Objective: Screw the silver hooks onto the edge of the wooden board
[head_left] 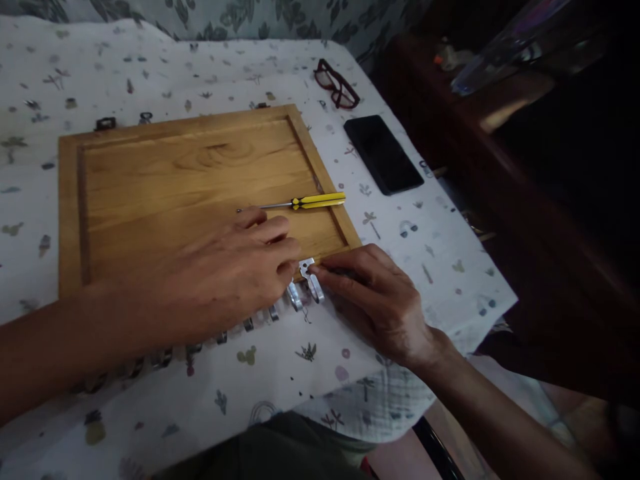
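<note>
Touching a curved silver metal hook with the right hand; curling the left hand beside it, leaving both grips unclear. Lying between them, pointing lengthwise off the near edge of a rectangular honey-brown wooden panel.

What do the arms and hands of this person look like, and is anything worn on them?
The left hand and the right hand are bare, without gloves. Both forearms are also uncovered: no sleeve, watch or bracelet shows. No ring is visible, though parts of both hands are hidden.
</note>
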`<action>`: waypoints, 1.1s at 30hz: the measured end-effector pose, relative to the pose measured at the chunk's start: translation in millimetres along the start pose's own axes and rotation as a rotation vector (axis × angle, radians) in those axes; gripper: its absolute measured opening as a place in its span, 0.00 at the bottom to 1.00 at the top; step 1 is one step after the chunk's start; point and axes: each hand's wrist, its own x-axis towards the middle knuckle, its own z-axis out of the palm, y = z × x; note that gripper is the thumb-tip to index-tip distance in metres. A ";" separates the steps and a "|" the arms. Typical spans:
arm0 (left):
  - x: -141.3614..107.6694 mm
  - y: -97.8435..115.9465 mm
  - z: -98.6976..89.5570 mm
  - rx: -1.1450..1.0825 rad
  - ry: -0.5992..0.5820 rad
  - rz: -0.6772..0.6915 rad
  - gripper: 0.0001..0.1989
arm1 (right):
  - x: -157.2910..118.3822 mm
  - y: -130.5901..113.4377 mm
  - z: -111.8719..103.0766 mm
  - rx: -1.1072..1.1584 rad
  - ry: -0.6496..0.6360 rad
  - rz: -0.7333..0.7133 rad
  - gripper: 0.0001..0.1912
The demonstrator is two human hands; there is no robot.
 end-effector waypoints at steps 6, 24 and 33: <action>4.1 -6.4 -2.7 -0.036 -0.060 0.016 0.10 | 1.7 -2.5 -2.6 -0.046 -0.012 -0.012 0.15; 4.4 -6.5 -5.9 -0.069 0.011 -0.017 0.11 | 5.2 -2.1 -1.7 -0.093 -0.020 -0.092 0.10; 5.2 1.7 -18.3 -0.158 -0.024 -0.077 0.22 | 8.2 -0.7 -14.4 0.013 -0.119 -0.131 0.22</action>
